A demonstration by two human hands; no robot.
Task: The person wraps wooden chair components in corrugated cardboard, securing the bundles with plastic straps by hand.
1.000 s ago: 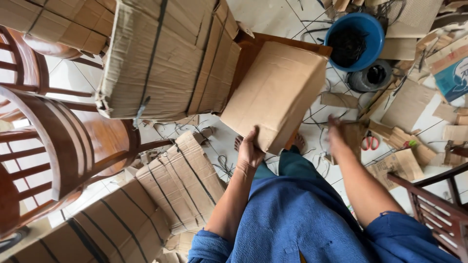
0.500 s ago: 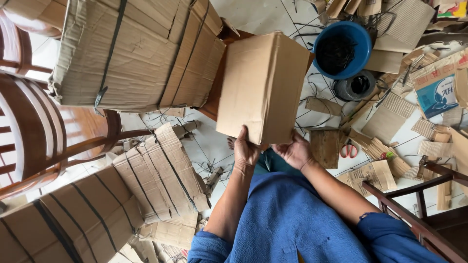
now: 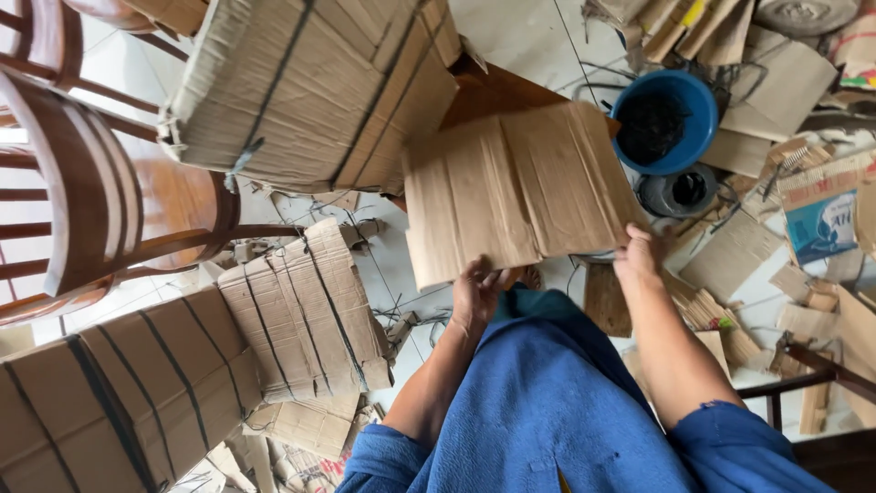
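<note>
I hold a creased brown cardboard sheet (image 3: 516, 192) spread wide in front of me, over my blue-clad lap. My left hand (image 3: 478, 292) grips its near left edge. My right hand (image 3: 638, 256) grips its near right edge. The sheet has several fold lines and hides part of the wooden surface (image 3: 497, 91) behind it.
Strapped cardboard-wrapped bundles lie at the top (image 3: 310, 91), left middle (image 3: 306, 310) and bottom left (image 3: 109, 393). A wooden chair (image 3: 100, 210) stands at left. A blue bucket (image 3: 666, 119), a tape roll (image 3: 680, 192) and loose cardboard scraps (image 3: 766, 82) fill the right floor.
The cardboard was folded narrow and held mainly by my left hand; now it is opened out wide, and my right hand has moved to its right edge.
</note>
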